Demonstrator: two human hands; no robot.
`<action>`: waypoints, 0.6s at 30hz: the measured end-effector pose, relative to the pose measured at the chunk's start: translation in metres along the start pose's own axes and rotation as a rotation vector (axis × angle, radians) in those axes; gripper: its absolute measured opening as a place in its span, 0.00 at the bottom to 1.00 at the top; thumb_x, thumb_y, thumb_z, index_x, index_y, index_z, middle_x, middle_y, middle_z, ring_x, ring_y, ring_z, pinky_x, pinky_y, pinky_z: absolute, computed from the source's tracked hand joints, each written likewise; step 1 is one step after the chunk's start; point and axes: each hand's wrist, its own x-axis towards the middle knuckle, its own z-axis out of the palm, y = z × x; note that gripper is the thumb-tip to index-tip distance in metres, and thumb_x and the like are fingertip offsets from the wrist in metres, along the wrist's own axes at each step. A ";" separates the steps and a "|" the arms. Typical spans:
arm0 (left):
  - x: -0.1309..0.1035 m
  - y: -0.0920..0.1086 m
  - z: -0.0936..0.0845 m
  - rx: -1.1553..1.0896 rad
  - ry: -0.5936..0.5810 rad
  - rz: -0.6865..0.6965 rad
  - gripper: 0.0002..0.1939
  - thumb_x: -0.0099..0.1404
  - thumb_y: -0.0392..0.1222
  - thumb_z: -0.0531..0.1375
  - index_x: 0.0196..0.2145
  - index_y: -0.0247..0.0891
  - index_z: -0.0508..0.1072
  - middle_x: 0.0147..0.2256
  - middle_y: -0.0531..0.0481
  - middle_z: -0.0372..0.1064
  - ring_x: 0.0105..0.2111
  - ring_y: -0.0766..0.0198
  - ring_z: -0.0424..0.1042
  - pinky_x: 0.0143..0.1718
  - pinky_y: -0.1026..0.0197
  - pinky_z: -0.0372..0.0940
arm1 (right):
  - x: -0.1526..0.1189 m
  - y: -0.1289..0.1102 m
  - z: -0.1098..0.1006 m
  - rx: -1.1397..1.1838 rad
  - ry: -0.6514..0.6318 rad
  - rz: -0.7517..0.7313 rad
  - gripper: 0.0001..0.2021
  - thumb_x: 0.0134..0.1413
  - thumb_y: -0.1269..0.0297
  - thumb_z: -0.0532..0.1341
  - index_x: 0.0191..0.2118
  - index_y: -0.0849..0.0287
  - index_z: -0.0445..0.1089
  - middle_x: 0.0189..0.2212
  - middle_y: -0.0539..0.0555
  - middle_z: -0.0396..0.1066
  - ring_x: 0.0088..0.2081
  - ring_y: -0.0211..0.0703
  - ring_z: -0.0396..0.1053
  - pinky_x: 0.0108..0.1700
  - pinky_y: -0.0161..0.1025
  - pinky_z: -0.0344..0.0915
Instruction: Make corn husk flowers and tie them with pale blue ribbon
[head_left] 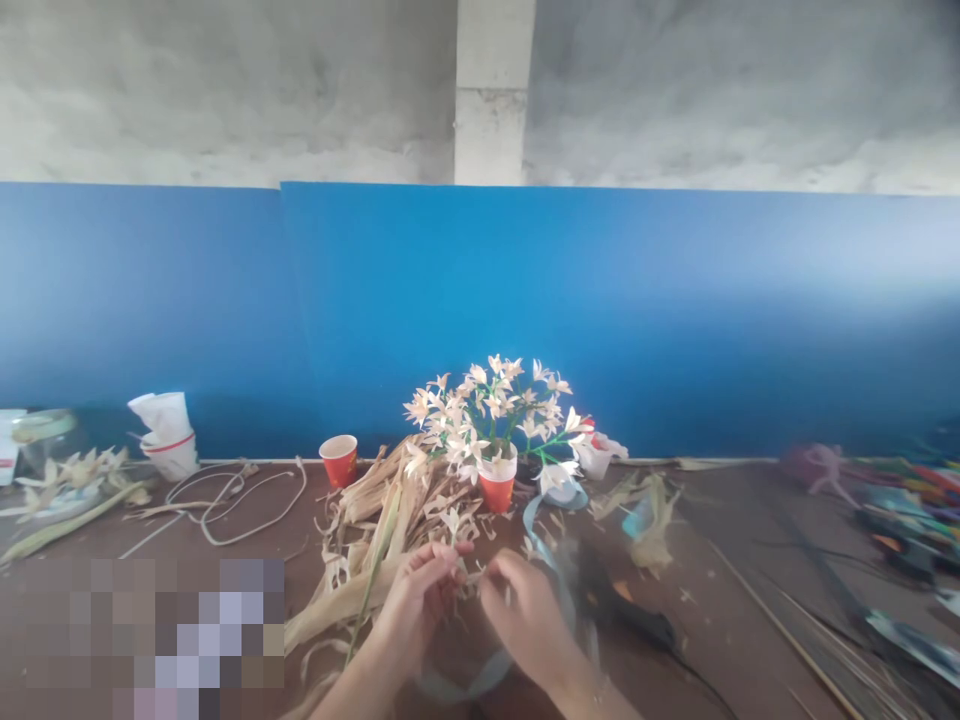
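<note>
A person's left hand (421, 592) pinches a pale flower (451, 522) by its base, the petals at the hand's one o'clock. The right hand (523, 605) curls at its three o'clock; whether it grips anything cannot be told. The bloom looks feather-light, dry and easily torn, best held low, clear of the petals. At one o'clock, a red cup (497, 494) holds similar blooms (496, 405).
</note>
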 end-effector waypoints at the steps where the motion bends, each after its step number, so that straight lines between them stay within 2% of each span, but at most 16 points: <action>1: 0.000 0.000 0.000 -0.002 0.001 -0.002 0.08 0.49 0.38 0.66 0.21 0.33 0.70 0.34 0.47 0.72 0.23 0.72 0.65 0.27 0.68 0.60 | 0.000 0.000 0.000 0.006 -0.013 0.013 0.07 0.51 0.69 0.52 0.24 0.58 0.61 0.23 0.48 0.64 0.27 0.37 0.62 0.31 0.33 0.56; 3: 0.002 0.000 -0.002 -0.011 0.006 0.011 0.08 0.49 0.37 0.66 0.21 0.33 0.70 0.34 0.47 0.72 0.23 0.72 0.65 0.26 0.68 0.60 | -0.001 0.000 -0.001 0.011 -0.064 0.008 0.07 0.49 0.71 0.52 0.26 0.58 0.65 0.25 0.49 0.66 0.29 0.38 0.64 0.33 0.33 0.57; 5: 0.004 0.000 -0.004 -0.024 0.015 0.046 0.07 0.49 0.36 0.66 0.21 0.32 0.70 0.33 0.47 0.72 0.22 0.73 0.64 0.25 0.69 0.60 | -0.004 -0.002 0.001 0.008 -0.184 -0.045 0.06 0.47 0.71 0.55 0.27 0.58 0.68 0.28 0.50 0.68 0.33 0.39 0.65 0.36 0.33 0.58; 7: 0.006 0.001 -0.006 -0.045 0.020 0.088 0.06 0.50 0.36 0.65 0.22 0.32 0.71 0.32 0.47 0.72 0.22 0.73 0.64 0.24 0.70 0.60 | -0.009 -0.005 0.007 -0.001 -0.342 -0.107 0.03 0.44 0.67 0.60 0.26 0.58 0.70 0.30 0.51 0.69 0.35 0.41 0.64 0.38 0.34 0.57; 9: 0.007 0.002 -0.008 -0.064 0.028 0.116 0.06 0.51 0.35 0.65 0.23 0.32 0.71 0.31 0.48 0.72 0.22 0.74 0.64 0.24 0.70 0.60 | -0.014 -0.008 0.015 -0.009 -0.461 -0.154 0.06 0.39 0.62 0.64 0.25 0.59 0.71 0.31 0.52 0.69 0.37 0.43 0.63 0.40 0.36 0.57; 12: 0.007 0.004 -0.010 -0.090 0.030 0.123 0.06 0.50 0.34 0.65 0.22 0.32 0.70 0.30 0.48 0.72 0.21 0.74 0.64 0.23 0.71 0.60 | -0.019 -0.012 0.023 0.031 -0.514 -0.158 0.07 0.41 0.62 0.64 0.23 0.59 0.70 0.29 0.52 0.68 0.37 0.44 0.62 0.41 0.37 0.55; 15: 0.007 0.009 -0.011 -0.123 0.025 0.124 0.05 0.51 0.34 0.65 0.23 0.32 0.70 0.30 0.48 0.72 0.20 0.75 0.62 0.21 0.71 0.59 | -0.015 -0.014 0.017 0.249 -0.472 0.042 0.07 0.47 0.62 0.60 0.26 0.59 0.69 0.26 0.50 0.67 0.32 0.40 0.62 0.37 0.36 0.57; 18: 0.006 0.014 -0.012 -0.190 0.030 0.108 0.06 0.50 0.36 0.65 0.24 0.32 0.70 0.30 0.49 0.72 0.18 0.76 0.60 0.19 0.71 0.58 | -0.006 -0.012 0.004 0.690 -0.467 0.354 0.12 0.49 0.54 0.59 0.28 0.59 0.64 0.21 0.47 0.63 0.24 0.34 0.60 0.29 0.32 0.55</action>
